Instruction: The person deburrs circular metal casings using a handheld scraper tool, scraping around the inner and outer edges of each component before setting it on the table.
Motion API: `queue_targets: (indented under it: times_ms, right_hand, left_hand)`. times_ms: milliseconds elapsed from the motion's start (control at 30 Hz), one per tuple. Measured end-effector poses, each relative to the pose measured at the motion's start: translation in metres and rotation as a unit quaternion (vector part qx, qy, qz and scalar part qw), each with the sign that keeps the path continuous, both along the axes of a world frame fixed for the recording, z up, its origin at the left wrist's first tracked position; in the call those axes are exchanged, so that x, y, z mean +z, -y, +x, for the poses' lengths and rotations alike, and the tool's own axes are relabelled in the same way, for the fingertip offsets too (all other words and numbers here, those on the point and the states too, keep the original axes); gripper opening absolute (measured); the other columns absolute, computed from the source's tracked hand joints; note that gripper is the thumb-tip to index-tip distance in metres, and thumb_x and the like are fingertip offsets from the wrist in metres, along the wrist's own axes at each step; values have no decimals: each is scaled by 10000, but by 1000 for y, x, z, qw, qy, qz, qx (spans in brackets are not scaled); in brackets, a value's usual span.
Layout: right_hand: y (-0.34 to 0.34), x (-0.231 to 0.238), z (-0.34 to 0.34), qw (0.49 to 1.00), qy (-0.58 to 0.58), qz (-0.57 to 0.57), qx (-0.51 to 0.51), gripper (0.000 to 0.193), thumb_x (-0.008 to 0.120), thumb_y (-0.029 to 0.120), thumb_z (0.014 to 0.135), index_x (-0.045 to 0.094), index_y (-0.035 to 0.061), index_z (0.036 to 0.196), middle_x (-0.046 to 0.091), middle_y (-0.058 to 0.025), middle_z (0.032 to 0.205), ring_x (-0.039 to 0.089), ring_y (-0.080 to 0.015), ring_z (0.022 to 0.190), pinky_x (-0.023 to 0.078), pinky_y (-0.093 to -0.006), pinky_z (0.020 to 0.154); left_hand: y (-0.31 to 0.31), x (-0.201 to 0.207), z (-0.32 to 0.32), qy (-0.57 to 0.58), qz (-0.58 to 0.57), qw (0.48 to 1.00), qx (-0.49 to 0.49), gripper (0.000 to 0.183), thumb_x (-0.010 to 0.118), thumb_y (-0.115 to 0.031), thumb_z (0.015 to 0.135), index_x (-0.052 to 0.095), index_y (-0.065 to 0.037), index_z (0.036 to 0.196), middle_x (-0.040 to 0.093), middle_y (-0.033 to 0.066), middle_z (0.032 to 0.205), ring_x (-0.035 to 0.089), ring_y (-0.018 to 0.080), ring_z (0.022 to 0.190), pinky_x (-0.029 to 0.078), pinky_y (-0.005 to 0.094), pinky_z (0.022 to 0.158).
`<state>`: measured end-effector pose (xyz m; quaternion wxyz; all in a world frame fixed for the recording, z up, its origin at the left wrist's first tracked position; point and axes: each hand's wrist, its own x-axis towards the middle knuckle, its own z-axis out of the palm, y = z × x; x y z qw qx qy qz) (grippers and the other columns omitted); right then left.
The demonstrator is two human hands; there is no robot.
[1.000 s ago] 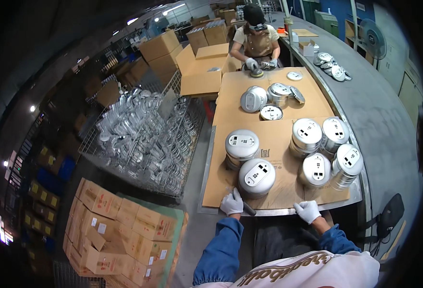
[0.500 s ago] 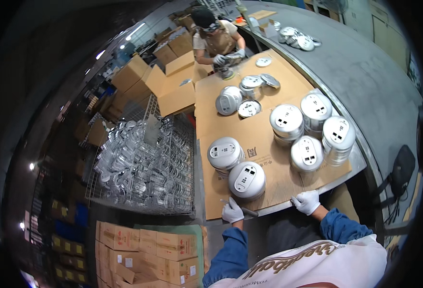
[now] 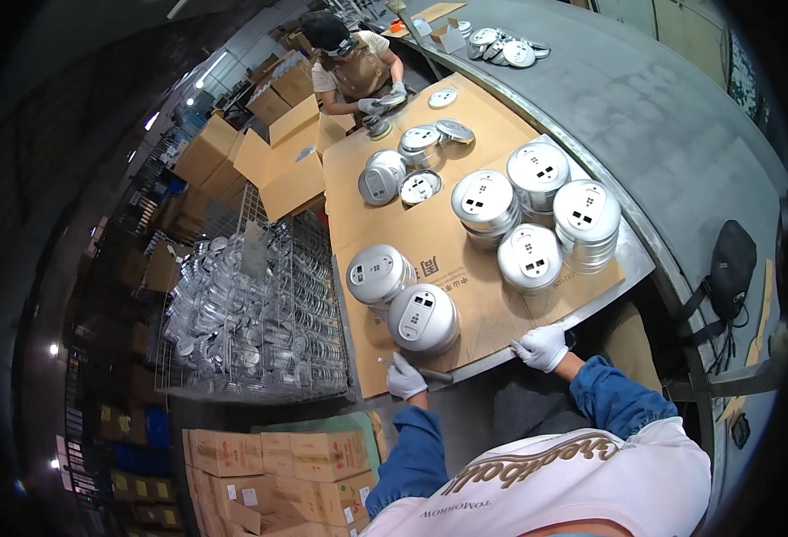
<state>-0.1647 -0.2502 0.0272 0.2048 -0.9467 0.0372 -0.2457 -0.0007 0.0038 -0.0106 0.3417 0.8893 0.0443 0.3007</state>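
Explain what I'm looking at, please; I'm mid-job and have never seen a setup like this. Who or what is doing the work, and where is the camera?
There is no machine here: a person works by hand. The view comes from a wide fisheye camera worn on the head, looking down, so straight edges look bent. The white-gloved left hand appears closed around a dark-handled tool. The right hand, also gloved, is at the near edge of the table; whether its grip holds anything is unclear. Brown cardboard covers much of the tabletop, carrying silver round parts, some stacked. At the far end, a co-worker holds a round silver piece.
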Motion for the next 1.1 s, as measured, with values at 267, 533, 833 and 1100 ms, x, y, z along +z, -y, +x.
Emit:
queue_targets:
  times_ms: [267, 533, 833, 1100]
  right_hand:
    - [-1, 7, -10, 974, -131, 180, -42, 356, 538, 383, 836, 627, 102, 636, 608, -116, 635, 597, -327, 614, 463, -412, 554]
    - [-41, 23, -52, 893, -250, 342, 150, 469, 544, 421, 855, 577, 81, 1177, 661, -130, 965, 631, -212, 824, 479, -297, 779]
    - [-37, 31, -74, 744, -351, 528, 213, 404, 617, 340, 843, 574, 78, 1147, 596, -12, 750, 526, -77, 522, 449, -237, 475]
    - [-10, 28, -83, 796, -151, 584, 50, 275, 637, 279, 826, 647, 11, 884, 526, 43, 636, 447, -37, 565, 362, -211, 508]
  left_hand:
    - [14, 55, -24, 8, -334, 935, 119, 497, 493, -344, 932, 609, 82, 705, 561, 85, 560, 457, 181, 490, 387, 351, 484]
    - [66, 65, -143, -153, -428, 882, -128, 480, 502, -369, 925, 566, 8, 634, 567, 77, 564, 557, 169, 490, 451, 285, 485]
    - [84, 65, -181, -257, -248, 906, -225, 493, 546, -408, 895, 653, 26, 691, 638, 76, 635, 579, 134, 583, 459, 295, 577]
    - [93, 70, -170, -250, -140, 919, -270, 382, 545, -348, 910, 664, 6, 832, 645, 33, 695, 541, 97, 619, 444, 248, 605]
